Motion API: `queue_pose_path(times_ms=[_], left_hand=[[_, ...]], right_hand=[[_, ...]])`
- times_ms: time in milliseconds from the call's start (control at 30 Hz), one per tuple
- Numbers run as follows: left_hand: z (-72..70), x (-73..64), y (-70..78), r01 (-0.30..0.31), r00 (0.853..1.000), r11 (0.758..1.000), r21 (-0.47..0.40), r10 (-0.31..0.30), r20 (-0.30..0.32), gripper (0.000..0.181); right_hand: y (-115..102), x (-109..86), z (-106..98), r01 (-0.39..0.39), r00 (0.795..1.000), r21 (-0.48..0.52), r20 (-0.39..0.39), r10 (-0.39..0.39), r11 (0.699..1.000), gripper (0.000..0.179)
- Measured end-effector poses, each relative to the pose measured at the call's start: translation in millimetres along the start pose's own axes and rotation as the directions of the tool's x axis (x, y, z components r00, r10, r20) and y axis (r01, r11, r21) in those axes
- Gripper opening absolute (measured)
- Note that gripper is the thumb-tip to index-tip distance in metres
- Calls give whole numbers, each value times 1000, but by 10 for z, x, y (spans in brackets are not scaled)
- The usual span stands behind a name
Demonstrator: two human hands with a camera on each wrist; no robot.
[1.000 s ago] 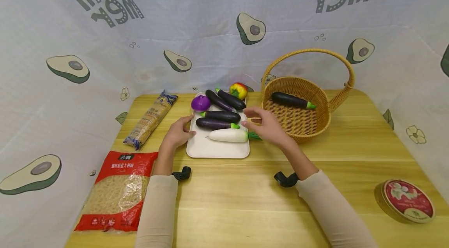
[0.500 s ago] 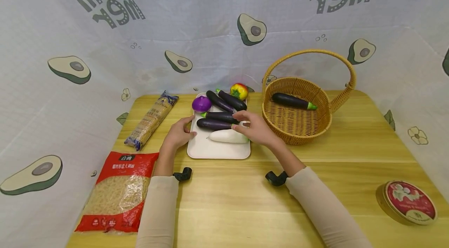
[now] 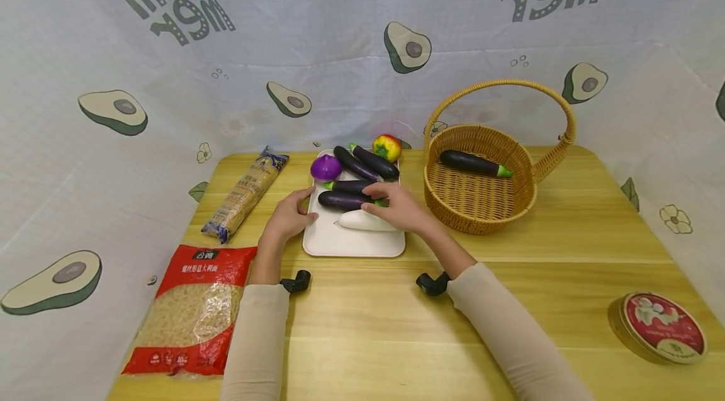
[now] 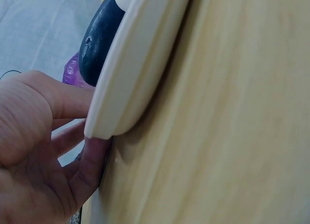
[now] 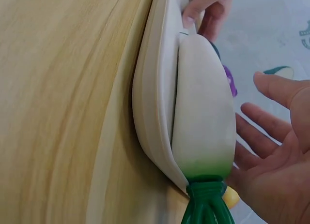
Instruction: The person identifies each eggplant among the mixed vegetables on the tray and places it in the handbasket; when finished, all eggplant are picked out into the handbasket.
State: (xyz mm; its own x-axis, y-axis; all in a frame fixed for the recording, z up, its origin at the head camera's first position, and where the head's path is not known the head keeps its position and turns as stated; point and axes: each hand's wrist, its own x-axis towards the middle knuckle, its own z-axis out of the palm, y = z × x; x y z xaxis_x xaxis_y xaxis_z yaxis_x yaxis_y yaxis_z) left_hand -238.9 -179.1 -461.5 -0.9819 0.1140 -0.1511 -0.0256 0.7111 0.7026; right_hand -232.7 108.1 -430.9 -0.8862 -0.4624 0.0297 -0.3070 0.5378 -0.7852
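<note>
My left hand (image 3: 287, 215) grips the left rim of a white tray (image 3: 351, 247), thumb on top and fingers lower down in the left wrist view. Over the tray's right side, my right hand (image 3: 399, 207) reaches in, thumb and fingers spread apart with nothing pinched. Its fingertips are above the green end of the front eggplant (image 3: 340, 201); contact cannot be told. A white radish (image 5: 206, 103) with green leaves lies just in front, partly under that hand. Behind are a second eggplant (image 3: 347, 187), two more eggplants (image 3: 376, 162) and a purple onion (image 3: 326, 168).
Right of the tray stands a wicker basket (image 3: 472, 225) with a tall handle and one eggplant (image 3: 470, 162) inside. A red-yellow pepper (image 3: 387, 148) sits at the tray's back corner. Spaghetti (image 3: 246, 196) and a red pasta bag (image 3: 192, 306) lie left; a round tin (image 3: 663, 327) lies right.
My right hand has moved left from the tray's right edge to over the front eggplant and radish. The left hand stays on the tray rim.
</note>
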Motion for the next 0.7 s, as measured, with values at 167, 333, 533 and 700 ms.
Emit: queue_pose_path(times_ms=[167, 333, 533, 700], left_hand=[[-2, 3, 1, -4, 1000, 1000, -20, 4, 5, 73], [0, 7, -5, -2, 1000, 1000, -32, 3, 5, 72], [-2, 4, -5, -5, 1000, 1000, -31, 5, 2, 73], [-9, 2, -7, -8, 1000, 1000, -22, 8, 2, 73]], right_hand=[[-4, 41, 56, -16, 1000, -58, 20, 17, 998, 43], [4, 89, 116, -13, 1000, -115, 23, 16, 993, 40], [-55, 146, 156, -32, 999, -127, -10, 31, 991, 39], [-128, 181, 185, -69, 997, -135, -31, 66, 988, 39]])
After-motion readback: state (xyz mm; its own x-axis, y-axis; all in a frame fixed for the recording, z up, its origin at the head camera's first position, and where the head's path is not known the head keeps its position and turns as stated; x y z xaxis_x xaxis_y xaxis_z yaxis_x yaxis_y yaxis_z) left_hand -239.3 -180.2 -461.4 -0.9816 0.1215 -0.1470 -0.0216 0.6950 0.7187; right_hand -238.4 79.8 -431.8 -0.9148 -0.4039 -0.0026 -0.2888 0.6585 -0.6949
